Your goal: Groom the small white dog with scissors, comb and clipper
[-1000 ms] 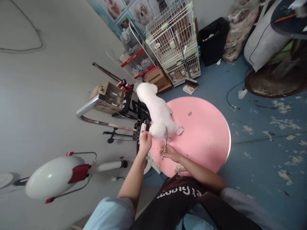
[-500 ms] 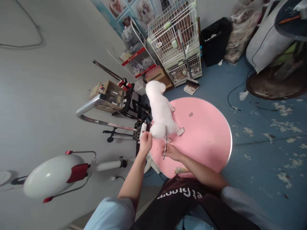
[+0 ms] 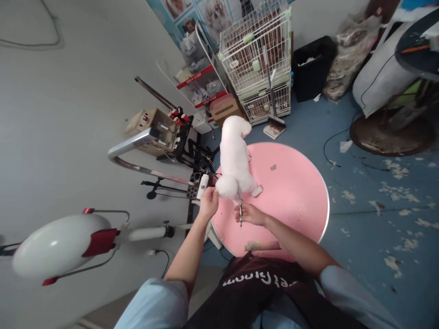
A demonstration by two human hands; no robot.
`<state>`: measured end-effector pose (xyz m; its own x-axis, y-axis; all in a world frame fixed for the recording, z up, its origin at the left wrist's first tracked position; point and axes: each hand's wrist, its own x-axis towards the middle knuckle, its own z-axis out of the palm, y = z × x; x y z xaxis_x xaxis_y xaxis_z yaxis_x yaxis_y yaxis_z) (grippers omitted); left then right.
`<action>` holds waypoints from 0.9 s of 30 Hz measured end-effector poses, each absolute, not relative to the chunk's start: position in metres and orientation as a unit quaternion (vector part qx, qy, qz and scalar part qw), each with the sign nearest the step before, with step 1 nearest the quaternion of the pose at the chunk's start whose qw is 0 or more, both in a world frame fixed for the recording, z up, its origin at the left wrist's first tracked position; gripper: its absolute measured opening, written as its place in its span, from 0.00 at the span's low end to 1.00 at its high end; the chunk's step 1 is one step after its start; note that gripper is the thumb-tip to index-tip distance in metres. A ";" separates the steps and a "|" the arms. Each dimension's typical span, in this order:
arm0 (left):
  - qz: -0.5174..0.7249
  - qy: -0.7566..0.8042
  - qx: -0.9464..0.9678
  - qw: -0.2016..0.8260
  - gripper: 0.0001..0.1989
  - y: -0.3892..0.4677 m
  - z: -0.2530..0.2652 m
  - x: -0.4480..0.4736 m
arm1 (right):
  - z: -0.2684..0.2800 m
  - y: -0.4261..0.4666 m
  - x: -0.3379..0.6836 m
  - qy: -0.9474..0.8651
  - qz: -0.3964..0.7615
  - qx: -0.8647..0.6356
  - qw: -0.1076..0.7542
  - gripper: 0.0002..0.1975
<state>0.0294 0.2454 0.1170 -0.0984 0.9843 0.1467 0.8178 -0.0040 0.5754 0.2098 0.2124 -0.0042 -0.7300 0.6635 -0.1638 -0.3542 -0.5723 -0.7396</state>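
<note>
A white fluffy dog (image 3: pixel 235 153) stands on a round pink grooming table (image 3: pixel 295 196), its rear toward me and its head at the far side. My left hand (image 3: pixel 208 203) is closed in a pinch at the left edge of the dog's round, puffy tail (image 3: pixel 227 186). In my right hand (image 3: pixel 252 214) is a pair of metal scissors (image 3: pixel 240 208), held almost upright. Their blades point away from me, along the right side of the tail. Whether the blades are apart cannot be made out.
Left of the table are a curved metal arm (image 3: pixel 133 167), a white bottle (image 3: pixel 203 183) in a holder rack, and a white-and-red dryer (image 3: pixel 68 246). Wire cages (image 3: pixel 257 59) and a broom (image 3: pixel 270 82) stand beyond. A brush-like tool (image 3: pixel 260 246) lies at the table's near edge.
The dog's front end and head have shifted right. My right hand and the scissors have moved slightly right, and the scissors stand straighter. My left hand stays at the tail.
</note>
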 end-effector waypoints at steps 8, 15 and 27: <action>0.265 0.651 0.705 0.097 0.11 0.248 0.108 0.025 | -0.003 0.228 0.229 -0.397 0.848 -0.232 0.264 0.28; 0.266 0.628 0.729 0.061 0.09 0.251 0.095 0.022 | 0.003 0.240 0.246 -0.427 0.839 -0.241 0.236 0.27; 0.259 0.627 0.732 0.057 0.08 0.251 0.086 0.020 | 0.025 0.265 0.272 -0.492 0.806 -0.296 0.144 0.22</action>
